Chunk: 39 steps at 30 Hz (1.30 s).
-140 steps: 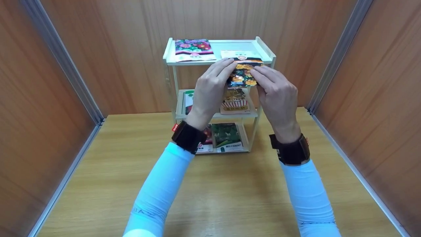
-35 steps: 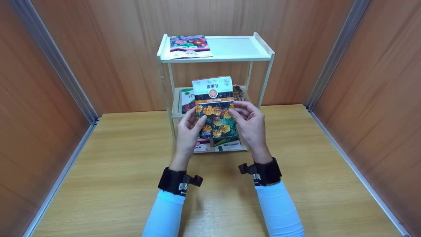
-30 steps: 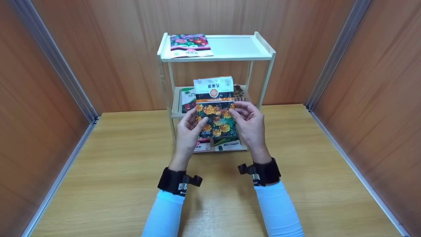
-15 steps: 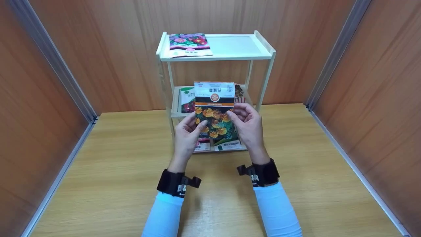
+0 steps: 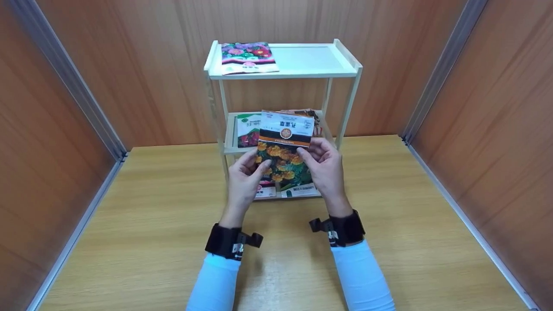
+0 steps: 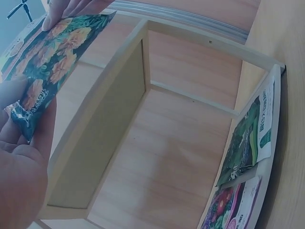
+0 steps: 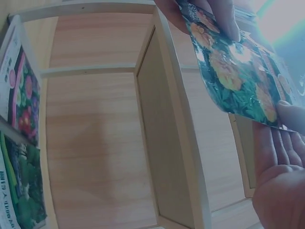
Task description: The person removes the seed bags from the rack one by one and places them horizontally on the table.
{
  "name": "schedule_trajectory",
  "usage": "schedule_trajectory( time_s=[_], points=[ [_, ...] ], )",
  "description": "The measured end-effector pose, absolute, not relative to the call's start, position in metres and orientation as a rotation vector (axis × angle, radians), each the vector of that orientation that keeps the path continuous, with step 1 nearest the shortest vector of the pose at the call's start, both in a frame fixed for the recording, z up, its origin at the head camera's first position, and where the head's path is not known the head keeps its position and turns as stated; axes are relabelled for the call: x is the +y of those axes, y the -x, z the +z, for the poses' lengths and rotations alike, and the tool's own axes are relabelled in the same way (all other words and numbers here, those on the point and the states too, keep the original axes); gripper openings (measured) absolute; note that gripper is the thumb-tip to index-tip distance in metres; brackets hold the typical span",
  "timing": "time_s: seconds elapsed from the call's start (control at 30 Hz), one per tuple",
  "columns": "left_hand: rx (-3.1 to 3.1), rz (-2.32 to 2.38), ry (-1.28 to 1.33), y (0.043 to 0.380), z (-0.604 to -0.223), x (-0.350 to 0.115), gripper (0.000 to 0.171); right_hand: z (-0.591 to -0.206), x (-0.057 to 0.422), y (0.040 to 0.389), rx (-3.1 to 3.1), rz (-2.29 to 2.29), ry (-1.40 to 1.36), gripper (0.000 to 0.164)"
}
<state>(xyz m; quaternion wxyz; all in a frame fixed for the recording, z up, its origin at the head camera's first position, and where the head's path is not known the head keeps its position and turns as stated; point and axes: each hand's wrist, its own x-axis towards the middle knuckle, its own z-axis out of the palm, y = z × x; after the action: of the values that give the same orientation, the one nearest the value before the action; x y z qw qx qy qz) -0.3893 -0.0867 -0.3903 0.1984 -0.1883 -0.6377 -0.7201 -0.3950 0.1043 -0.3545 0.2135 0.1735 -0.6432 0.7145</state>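
Observation:
A flower seed packet (image 5: 283, 149) with orange marigold-like blooms and a white, upside-down-lettered end hangs in front of the rack's middle shelf. My left hand (image 5: 244, 179) pinches its lower left edge between thumb and fingers. On the opposite side, my right hand (image 5: 326, 168) pinches the right edge, thumb on the printed face. The packet leans slightly clockwise. In the left wrist view, the left hand (image 6: 21, 181) grips a corner of the glossy packet (image 6: 62, 52). The right wrist view has the right hand (image 7: 286, 186) under the packet (image 7: 233, 71), thumb on top.
A cream three-tier rack (image 5: 283, 77) stands at the back. A pink-and-purple flower packet (image 5: 249, 58) lies on its top shelf, left side. The middle shelf bears a green-and-white packet (image 5: 248, 131) and a partly hidden brown one (image 5: 317, 125). Two packets lie on the bottom shelf. Wooden walls enclose the table.
Both hands have lifted the marigold packet from the top shelf's right side and brought it down and nearer. In the last second it has dropped slightly and turned a little clockwise.

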Motion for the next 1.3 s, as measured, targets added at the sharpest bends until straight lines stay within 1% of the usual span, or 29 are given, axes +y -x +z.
schedule_trajectory(
  time_s=[0.47, 0.63, 0.8, 0.97, 1.17, 1.3],
  points=[
    [-1.781, -2.104, 0.474, 0.390, -0.397, -0.087, 0.041, -0.360, 0.100, 0.395, -1.679, 2.016, -0.446, 0.024],
    [-1.777, -2.091, 0.481, 0.390, -0.396, -0.085, 0.037, -0.366, 0.097, 0.404, -1.653, 2.035, -0.455, 0.025],
    [-1.795, -2.053, 0.499, 0.388, -0.395, -0.089, 0.036, -0.377, 0.097, 0.415, -1.649, 2.065, -0.469, 0.031],
    [-1.835, -2.031, 0.519, 0.387, -0.394, -0.095, 0.037, -0.378, 0.108, 0.418, -1.676, 2.052, -0.501, 0.036],
    [-1.913, -2.027, 0.551, 0.388, -0.391, -0.101, 0.037, -0.376, 0.124, 0.419, -1.648, 2.116, -0.519, 0.034],
    [-1.935, -2.017, 0.547, 0.388, -0.391, -0.103, 0.037, -0.377, 0.127, 0.419, -1.649, 2.118, -0.545, 0.036]
  ],
)
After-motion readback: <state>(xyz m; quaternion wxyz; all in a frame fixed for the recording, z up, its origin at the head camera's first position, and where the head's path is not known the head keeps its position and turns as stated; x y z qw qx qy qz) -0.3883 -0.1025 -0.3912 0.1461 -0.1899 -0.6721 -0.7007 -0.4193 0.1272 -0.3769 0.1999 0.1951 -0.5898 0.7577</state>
